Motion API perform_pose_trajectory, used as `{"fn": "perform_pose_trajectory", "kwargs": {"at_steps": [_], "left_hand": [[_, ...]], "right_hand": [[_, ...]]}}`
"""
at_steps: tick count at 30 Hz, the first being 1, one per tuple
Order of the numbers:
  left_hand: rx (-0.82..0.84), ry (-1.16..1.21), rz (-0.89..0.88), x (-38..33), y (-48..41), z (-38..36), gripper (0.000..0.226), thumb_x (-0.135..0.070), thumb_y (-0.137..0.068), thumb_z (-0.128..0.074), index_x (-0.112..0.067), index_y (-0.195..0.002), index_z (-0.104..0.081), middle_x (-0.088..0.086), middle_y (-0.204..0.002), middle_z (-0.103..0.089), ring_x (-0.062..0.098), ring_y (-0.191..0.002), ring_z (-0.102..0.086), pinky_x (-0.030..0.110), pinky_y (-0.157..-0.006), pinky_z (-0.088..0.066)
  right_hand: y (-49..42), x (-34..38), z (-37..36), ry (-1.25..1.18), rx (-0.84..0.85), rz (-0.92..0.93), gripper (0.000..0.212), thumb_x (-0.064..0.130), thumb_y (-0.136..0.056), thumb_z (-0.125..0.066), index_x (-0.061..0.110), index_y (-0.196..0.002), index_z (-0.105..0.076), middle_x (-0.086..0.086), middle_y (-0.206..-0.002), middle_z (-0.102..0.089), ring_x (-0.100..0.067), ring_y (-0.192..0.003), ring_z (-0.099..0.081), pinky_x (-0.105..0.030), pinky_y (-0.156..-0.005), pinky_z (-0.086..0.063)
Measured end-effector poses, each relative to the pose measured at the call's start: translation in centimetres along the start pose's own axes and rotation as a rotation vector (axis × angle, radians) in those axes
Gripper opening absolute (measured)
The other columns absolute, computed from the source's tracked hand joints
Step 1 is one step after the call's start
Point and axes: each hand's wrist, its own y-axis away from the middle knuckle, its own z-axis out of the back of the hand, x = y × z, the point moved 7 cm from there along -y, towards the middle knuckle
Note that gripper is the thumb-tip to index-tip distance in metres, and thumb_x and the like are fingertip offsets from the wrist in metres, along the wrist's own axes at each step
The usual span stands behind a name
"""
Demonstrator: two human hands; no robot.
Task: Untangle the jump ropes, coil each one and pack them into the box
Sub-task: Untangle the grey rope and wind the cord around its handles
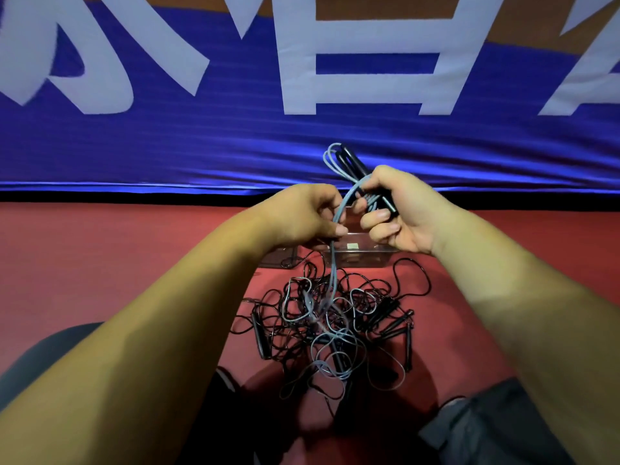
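Red floor covering (100, 263), matte, runs to a blue banner (302, 146) at 12 o'clock. Mid-floor: tangle of jump ropes (339, 317), thin black cords looped over one another. Pale blue-grey cord (330, 362) threaded through, its loops thickest toward 6 o'clock. Black handles (396, 322) at the pile's 3 o'clock, a single handle (259, 337) at 9 o'clock. Clear box (362, 256) on the floor at the pile's 12 o'clock, with the outermost black loops reaching its near edge. Flat clear piece (278, 257) just beside the box at 9 o'clock; cannot tell what it is.

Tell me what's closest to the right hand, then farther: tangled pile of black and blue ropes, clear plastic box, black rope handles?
1. Black rope handles, gripped in the right hand.
2. Clear plastic box, just under it.
3. Tangled pile, lower down.
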Motion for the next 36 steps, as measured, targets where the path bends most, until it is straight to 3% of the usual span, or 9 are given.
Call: {"fn": "perform_pose_trajectory", "kwargs": {"at_steps": [5, 10, 13, 15, 18, 22, 27, 32, 36], "left_hand": [[-0.05, -0.245, 0.017, 1.0, -0.5, 0.8, 0.003, -0.023, -0.091, -0.081, -0.021, -0.091, -0.078, 0.002, -0.081, -0.077, 0.014, -0.071, -0.068, 0.038, -0.082, -0.062], [-0.139, -0.404, 0.025, 1.4, -1.1, 1.5, 0.012, -0.035, -0.091, -0.08, -0.024, -0.085, -0.076, -0.006, -0.069, -0.069, 0.007, -0.058, -0.057, 0.026, -0.065, -0.049], [-0.192, -0.476, -0.004, 1.3, -1.4, 1.8, 0.015, -0.035, -0.091, -0.079, -0.021, -0.099, -0.081, -0.005, -0.079, -0.072, 0.009, -0.07, -0.062, 0.027, -0.069, -0.046], [-0.182, -0.418, -0.042, 1.2, -1.6, 1.9, 0.015, -0.03, -0.091, -0.079, -0.021, -0.103, -0.08, -0.005, -0.09, -0.077, 0.01, -0.085, -0.069, 0.029, -0.082, -0.052], [-0.09, -0.373, -0.196, 0.5, -0.8, 2.3, 0.008, -0.008, -0.095, -0.07, -0.015, -0.097, -0.074, -0.01, -0.093, -0.072, -0.001, -0.072, -0.06, 0.021, -0.075, -0.049], [0.056, -0.061, -0.219, 0.0, 0.2, 2.8, 0.013, 0.001, -0.089, -0.073, -0.001, -0.101, -0.073, 0.013, -0.12, -0.074, 0.018, -0.107, -0.073, 0.032, -0.089, -0.06], [0.032, -0.245, -0.23, -2.0, 0.6, 2.2, 0.02, 0.0, -0.08, -0.081, -0.018, -0.088, -0.078, 0.004, -0.09, -0.079, 0.027, -0.089, -0.074, 0.039, -0.084, -0.06], [-0.144, -0.56, -0.28, -3.3, 0.9, 2.6, 0.019, -0.014, -0.082, -0.081, -0.028, -0.094, -0.08, -0.01, -0.091, -0.074, 0.002, -0.08, -0.067, 0.027, -0.076, -0.055], [-0.206, -0.723, -0.289, -3.1, 0.7, 2.2, 0.026, -0.016, -0.088, -0.072, -0.03, -0.11, -0.076, -0.011, -0.097, -0.072, 0.008, -0.086, -0.061, 0.026, -0.077, -0.05]], "right_hand": [[0.4, 0.1, -0.2, 0.045, 0.005, -0.004, 0.025, 0.043, -0.1, -0.058, 0.023, -0.089, -0.047, 0.005, -0.074, -0.047, -0.002, -0.047, -0.022, -0.015, -0.035, -0.012], [0.7, -0.3, -1.1, 0.097, 0.061, -0.002, 0.02, 0.035, -0.104, -0.054, 0.02, -0.094, -0.047, 0.003, -0.073, -0.047, -0.002, -0.042, -0.022, -0.015, -0.033, -0.012], [1.1, -0.8, -1.9, 0.163, 0.126, -0.026, 0.023, 0.032, -0.106, -0.05, 0.017, -0.089, -0.046, 0.003, -0.072, -0.044, -0.001, -0.043, -0.02, -0.015, -0.033, -0.011], [1.7, -1.3, -2.5, 0.219, 0.206, -0.06, 0.027, 0.031, -0.105, -0.048, 0.017, -0.082, -0.046, 0.005, -0.067, -0.042, 0.0, -0.042, -0.02, -0.014, -0.035, -0.008], [3.2, -1.9, -3.3, 0.385, 0.405, -0.149, 0.037, 0.034, -0.101, -0.05, 0.019, -0.068, -0.057, 0.008, -0.058, -0.04, 0.002, -0.04, -0.021, -0.015, -0.036, -0.007], [4.6, -3.2, -2.8, 0.595, 0.53, -0.339, 0.044, 0.03, -0.1, -0.049, 0.018, -0.061, -0.064, 0.006, -0.055, -0.047, 0.002, -0.037, -0.025, -0.014, -0.037, -0.009], [3.5, -4.4, -1.5, 0.725, 0.375, -0.391, 0.01, 0.019, -0.102, -0.062, 0.014, -0.105, -0.054, -0.009, -0.073, -0.053, -0.006, -0.042, -0.026, -0.014, -0.041, -0.012], [0.6, -2.8, 0.1, 1.004, 0.055, -0.145, 0.024, 0.027, -0.101, -0.06, 0.005, -0.094, -0.064, -0.006, -0.07, -0.064, -0.016, -0.046, -0.037, -0.021, -0.041, -0.029], [-1.1, -1.2, 1.7, 1.16, -0.213, 0.018, 0.047, 0.045, -0.092, -0.05, 0.005, -0.086, -0.073, -0.014, -0.081, -0.079, -0.033, -0.058, -0.066, -0.054, -0.064, -0.062]]}}
